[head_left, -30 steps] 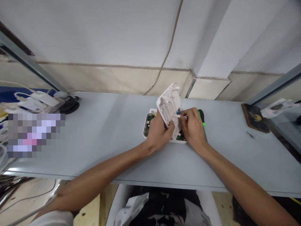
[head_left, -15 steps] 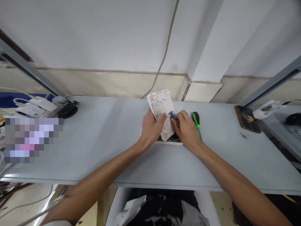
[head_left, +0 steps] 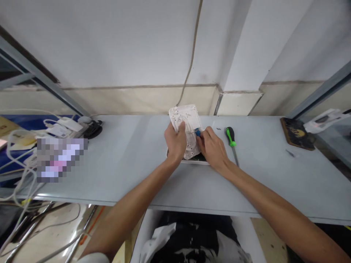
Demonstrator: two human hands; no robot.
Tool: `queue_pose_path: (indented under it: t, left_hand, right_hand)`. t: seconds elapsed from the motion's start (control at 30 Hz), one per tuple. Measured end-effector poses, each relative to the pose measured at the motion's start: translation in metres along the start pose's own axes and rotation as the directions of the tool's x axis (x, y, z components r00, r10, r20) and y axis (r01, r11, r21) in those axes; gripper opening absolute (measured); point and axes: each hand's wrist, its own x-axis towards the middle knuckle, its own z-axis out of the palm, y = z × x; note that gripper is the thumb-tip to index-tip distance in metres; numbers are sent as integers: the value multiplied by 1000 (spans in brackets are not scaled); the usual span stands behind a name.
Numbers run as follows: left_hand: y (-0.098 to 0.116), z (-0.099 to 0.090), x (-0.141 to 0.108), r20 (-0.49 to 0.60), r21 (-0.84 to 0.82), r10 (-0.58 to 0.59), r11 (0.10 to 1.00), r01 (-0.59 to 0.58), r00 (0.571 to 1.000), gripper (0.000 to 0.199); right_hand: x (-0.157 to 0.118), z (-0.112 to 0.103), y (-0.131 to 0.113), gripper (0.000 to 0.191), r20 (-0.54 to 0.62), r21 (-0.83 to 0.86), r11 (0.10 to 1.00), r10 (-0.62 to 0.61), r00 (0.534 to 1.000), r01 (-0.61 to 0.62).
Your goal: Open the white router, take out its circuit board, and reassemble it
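Note:
My left hand (head_left: 176, 140) is closed on a white plastic cover (head_left: 189, 118), its thumb pressed on the moulded inner face. The cover stands tilted above a white casing (head_left: 196, 162) lying on the table. At the cover's right edge my right hand (head_left: 212, 146) pinches a small blue part (head_left: 197, 131), which looks like a little circuit board; the fingertips partly hide it. Dark contents of the casing show below the cover, mostly hidden. Right of my right hand lies a screwdriver (head_left: 232, 140) with a green and black handle.
Tiny dark pieces (head_left: 218, 128) lie near the screwdriver. A dark rectangular block (head_left: 297, 133) and a small metal bit (head_left: 290, 153) are at the right. White chargers and cables (head_left: 64, 128) crowd the left end, beside a blurred-out patch. A wall stands behind the table (head_left: 131, 157).
The cover has turned so its inner face shows more squarely. My left thumb has shifted up and left on it. My right hand stays at the blue part; the camera view has shifted slightly.

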Motion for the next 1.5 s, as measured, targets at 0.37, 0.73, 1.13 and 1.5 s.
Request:
queue_pose_path:
  t: [0.37,0.73,1.13,1.5]
  left_hand:
    - [12,20,2,-56,41,59,998,-56,997,5]
    - [16,19,4,18,38,76,996,-77,997,8]
    - [19,19,12,6,109,133,985,-133,991,17]
    - [15,-5,46,145,11,80,996,-83,986,23]
  right_hand:
    - [1,-2,11,21,-123,113,993,25,992,-11]
    - [-3,-5,9,22,-105,159,986,69,992,-52]
    - [-2,-2,8,22,-128,226,965,163,978,-131]
    - [2,-15,1,25,-114,585,755,438,892,-296]
